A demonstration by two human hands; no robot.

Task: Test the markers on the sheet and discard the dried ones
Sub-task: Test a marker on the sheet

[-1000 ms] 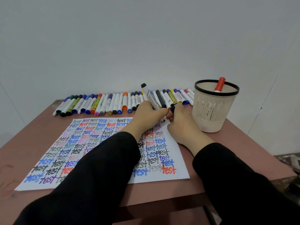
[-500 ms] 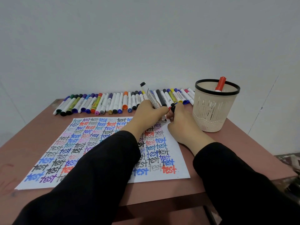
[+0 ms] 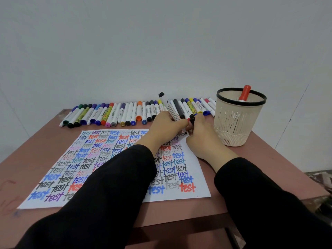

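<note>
A white sheet [image 3: 59, 169] covered with coloured "test" words lies on the brown table. My left hand [image 3: 166, 125] grips a white labelled marker [image 3: 172, 110], whose tip touches the sheet's upper right corner. Beside it, touching, my right hand [image 3: 203, 139] pinches a small black cap [image 3: 192, 120]. Both wrists rest over the sheet. A beige mesh bin [image 3: 233, 126] with a black rim stands to the right, with a red-capped marker [image 3: 244, 93] in it. A long row of capped markers [image 3: 125, 114] lies along the back edge.
The table [image 3: 260, 169] ends close to the right of the bin and just below the sheet. A grey wall rises directly behind the marker row. One thin black-ended marker [image 3: 161, 94] sticks up above the row behind my left hand.
</note>
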